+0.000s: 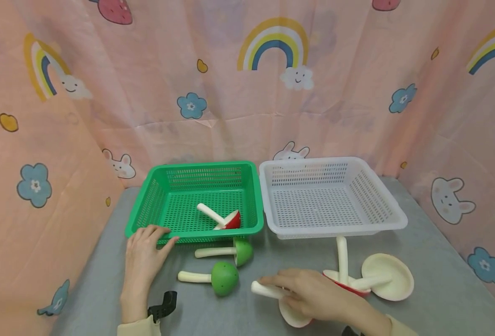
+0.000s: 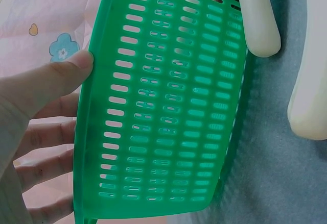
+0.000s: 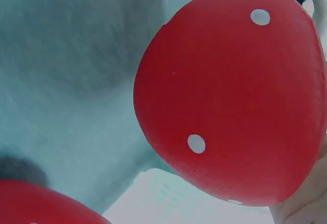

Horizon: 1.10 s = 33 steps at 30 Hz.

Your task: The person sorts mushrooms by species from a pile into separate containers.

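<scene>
My left hand (image 1: 144,256) grips the near left corner of a green plastic basket (image 1: 214,234); in the left wrist view the thumb (image 2: 82,59) lies at the rim with the fingers beyond it. Inside lies a red-capped toy mushroom (image 1: 233,220). Low over the table, my right hand (image 1: 310,291) holds another toy mushroom (image 1: 293,316) by its white stem, the cap's pale underside showing. Its red, white-dotted cap (image 3: 225,91) fills much of the right wrist view and hides most of the hand.
Two green-capped mushrooms (image 1: 224,278) lie in front of the green basket. Right of my right hand, two more mushrooms (image 1: 390,275) overlap, pale undersides up. A white basket (image 1: 335,230) stands beside the green one. A patterned pink curtain (image 1: 230,135) closes off the back and sides.
</scene>
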Available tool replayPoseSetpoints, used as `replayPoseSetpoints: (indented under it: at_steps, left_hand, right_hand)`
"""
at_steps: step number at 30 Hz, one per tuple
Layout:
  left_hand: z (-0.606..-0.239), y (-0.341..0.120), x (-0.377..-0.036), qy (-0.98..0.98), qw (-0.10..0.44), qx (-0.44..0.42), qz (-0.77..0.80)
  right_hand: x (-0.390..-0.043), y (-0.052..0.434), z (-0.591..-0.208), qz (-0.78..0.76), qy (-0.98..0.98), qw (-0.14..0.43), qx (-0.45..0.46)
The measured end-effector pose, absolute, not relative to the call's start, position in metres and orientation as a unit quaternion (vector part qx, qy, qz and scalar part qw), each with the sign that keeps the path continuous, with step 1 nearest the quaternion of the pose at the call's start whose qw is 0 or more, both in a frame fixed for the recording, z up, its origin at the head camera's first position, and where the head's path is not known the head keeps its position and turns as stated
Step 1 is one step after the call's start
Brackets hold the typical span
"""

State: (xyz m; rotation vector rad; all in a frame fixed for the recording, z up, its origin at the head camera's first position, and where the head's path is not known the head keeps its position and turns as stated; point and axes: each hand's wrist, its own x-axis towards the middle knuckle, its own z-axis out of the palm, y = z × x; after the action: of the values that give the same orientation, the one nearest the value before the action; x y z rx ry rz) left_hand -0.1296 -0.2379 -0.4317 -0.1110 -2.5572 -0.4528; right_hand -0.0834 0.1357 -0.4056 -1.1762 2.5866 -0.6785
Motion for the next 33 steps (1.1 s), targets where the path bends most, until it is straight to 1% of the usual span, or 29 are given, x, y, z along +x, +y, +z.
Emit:
replayPoseSetpoints:
  at_steps: [7, 17, 25, 33]
  left_hand:
    - [-0.431, -0.238, -0.128, -0.951, 0.259, -0.038, -0.163]
    - [-0.431, -0.238, -0.129, -0.953, 0.253, -0.035, -0.165]
    - [-0.429, -0.238, -0.129, -0.953, 0.254, -0.035, -0.162]
    - [-0.427, -0.237, -0.128, -0.953, 0.253, -0.037, -0.165]
  right_hand:
    - [-0.096, 0.134, -0.388, -0.208, 0.876, 0.049, -0.432]
    - [-0.120, 0.130, -0.355, -0.230, 0.876, 0.029, -0.423]
    - [-0.141, 0.123, -0.344, -0.271, 0.870, 0.054, -0.409]
    - [-0.162, 0.111, -0.337, -0.305, 0.861, 0.061, -0.403]
